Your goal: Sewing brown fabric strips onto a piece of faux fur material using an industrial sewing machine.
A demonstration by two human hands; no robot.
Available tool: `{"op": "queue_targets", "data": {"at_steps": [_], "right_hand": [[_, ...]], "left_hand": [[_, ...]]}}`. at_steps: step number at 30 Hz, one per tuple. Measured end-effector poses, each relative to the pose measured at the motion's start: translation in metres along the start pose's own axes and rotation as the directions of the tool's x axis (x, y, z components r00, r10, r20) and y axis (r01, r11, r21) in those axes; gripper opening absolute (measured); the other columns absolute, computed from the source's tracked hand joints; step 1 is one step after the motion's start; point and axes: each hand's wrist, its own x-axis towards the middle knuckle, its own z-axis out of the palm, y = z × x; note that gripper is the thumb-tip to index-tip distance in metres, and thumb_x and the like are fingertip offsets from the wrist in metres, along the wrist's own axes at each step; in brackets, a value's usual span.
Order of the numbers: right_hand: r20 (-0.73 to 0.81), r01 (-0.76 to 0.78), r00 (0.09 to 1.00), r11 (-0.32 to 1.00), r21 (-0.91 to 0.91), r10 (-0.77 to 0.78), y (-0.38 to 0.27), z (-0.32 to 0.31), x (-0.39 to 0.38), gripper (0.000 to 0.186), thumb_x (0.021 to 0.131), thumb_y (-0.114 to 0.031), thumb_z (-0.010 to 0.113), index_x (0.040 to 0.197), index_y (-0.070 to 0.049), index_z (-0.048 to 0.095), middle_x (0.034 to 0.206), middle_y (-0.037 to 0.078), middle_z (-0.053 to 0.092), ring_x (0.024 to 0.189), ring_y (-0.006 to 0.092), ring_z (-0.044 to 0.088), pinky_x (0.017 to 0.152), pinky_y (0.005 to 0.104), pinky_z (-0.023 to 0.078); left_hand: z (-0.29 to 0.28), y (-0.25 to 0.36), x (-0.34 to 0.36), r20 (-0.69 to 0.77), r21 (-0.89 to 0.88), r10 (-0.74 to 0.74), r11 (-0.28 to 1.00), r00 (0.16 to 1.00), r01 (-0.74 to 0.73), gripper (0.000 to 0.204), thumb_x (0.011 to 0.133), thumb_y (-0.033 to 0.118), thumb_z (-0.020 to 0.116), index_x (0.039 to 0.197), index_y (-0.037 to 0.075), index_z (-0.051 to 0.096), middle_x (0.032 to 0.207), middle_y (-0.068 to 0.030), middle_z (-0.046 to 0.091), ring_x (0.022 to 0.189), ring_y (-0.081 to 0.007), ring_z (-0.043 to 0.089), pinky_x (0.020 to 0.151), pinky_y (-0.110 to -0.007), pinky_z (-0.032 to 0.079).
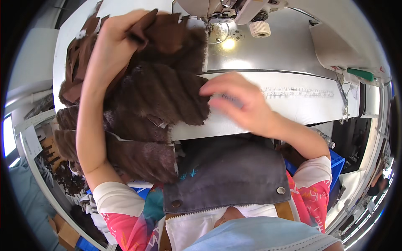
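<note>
A heap of dark brown fur pieces lies over the left of the white table and hangs past its near edge. My left hand reaches over the heap and is closed on a brown cloth strip at the far side; its fingertips are partly hidden by the cloth. My right hand, slightly blurred, is at the right edge of the nearest raised fur piece. Its thumb and fingers are apart, with the fingertips close to the fur; whether they touch it I cannot tell.
A sewing machine stands at the far side over a shiny metal plate. A ruler scale runs along the white table. More brown strips lie at the far left. A blue crate stands below on the right.
</note>
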Motion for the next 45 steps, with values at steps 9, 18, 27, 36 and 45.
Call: {"op": "queue_targets", "data": {"at_steps": [9,18,27,36,45], "right_hand": [[0.144,-0.339,0.941,0.835,0.434,0.307,0.004,-0.035,0.033,0.039,0.087,-0.006,0.05,0.125,-0.001,0.05,0.103,-0.001,0.059,0.079,0.005,0.051,0.076,0.0203,0.04],[0.091,-0.505,0.853,0.766,0.397,0.515,0.007,-0.038,0.03,0.008,0.078,-0.011,0.068,0.083,-0.008,0.062,0.074,0.001,0.061,0.064,0.0089,0.056,0.051,0.0229,0.041],[-0.086,0.421,0.821,0.7,-0.577,-0.565,0.017,-0.018,0.013,0.029,0.058,0.0,0.07,0.083,-0.011,0.061,0.078,-0.001,0.057,0.064,0.016,0.054,0.065,0.0302,0.037],[-0.136,0.178,0.955,0.878,-0.445,-0.263,0.023,-0.018,0.014,0.015,0.072,-0.002,0.065,0.084,-0.009,0.06,0.073,0.001,0.06,0.064,0.018,0.057,0.067,0.0298,0.039],[-0.228,-0.01,0.973,0.979,-0.201,-0.037,0.017,-0.012,0.014,0.009,0.078,0.001,0.059,0.085,-0.004,0.057,0.073,0.006,0.063,0.066,0.0175,0.062,0.071,0.0271,0.046]], "left_hand": [[0.006,0.031,-0.006,0.325,-0.375,-0.26,0.847,0.909,0.376,0.021,0.065,-0.01,0.057,0.085,-0.005,0.058,0.069,-0.0003,0.051,0.067,-0.0064,0.044,0.061,-0.021,0.038],[0.016,0.024,0.005,0.484,-0.164,-0.172,0.945,0.858,0.282,0.034,0.065,-0.003,0.064,0.098,0.0,0.056,0.077,0.0022,0.049,0.07,-0.0053,0.043,0.063,-0.019,0.035],[0.032,0.016,-0.001,0.424,-0.513,-0.426,0.614,0.799,0.6,0.023,0.079,0.023,0.069,0.084,0.001,0.067,0.055,0.0074,0.038,0.052,-0.0024,0.031,0.05,-0.022,0.022],[0.01,0.012,-0.016,0.081,-0.799,-0.367,0.532,0.927,0.28,0.025,0.086,0.007,0.058,0.109,-0.003,0.059,0.1,-0.0118,0.065,0.09,-0.0157,0.062,0.08,-0.027,0.047],[-0.001,-0.008,-0.035,0.227,-0.803,-0.333,0.468,0.915,0.37,0.025,0.075,0.001,0.055,0.099,-0.002,0.06,0.092,-0.0094,0.062,0.064,-0.0093,0.05,0.06,-0.021,0.042]]}}
